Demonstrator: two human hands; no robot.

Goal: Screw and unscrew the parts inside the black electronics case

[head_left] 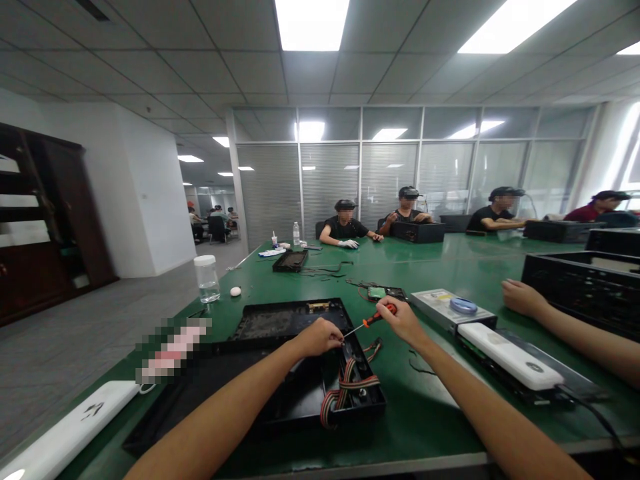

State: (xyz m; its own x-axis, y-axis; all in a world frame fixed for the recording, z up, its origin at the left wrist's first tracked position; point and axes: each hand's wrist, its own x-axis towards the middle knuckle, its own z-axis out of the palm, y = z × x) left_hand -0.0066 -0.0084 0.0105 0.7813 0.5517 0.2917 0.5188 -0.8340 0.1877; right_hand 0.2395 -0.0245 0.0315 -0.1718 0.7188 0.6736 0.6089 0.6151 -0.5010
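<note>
In my right hand is a screwdriver with an orange and black handle, its thin shaft slanting down to the left. The shaft's tip meets the fingertips of my left hand, which are pinched together; whatever they hold is too small to make out. Both hands are over the right side of a shallow black metal case lying open in front of me. Striped ribbon cables loop over the case's right end. A black panel with a brass-coloured piece stands behind my left hand.
A grey metal box with a blue round object and a white power bank-like device lie to the right. Another person's arm reaches in beside a black case. A clear jar is at the left edge. Several people sit across the green table.
</note>
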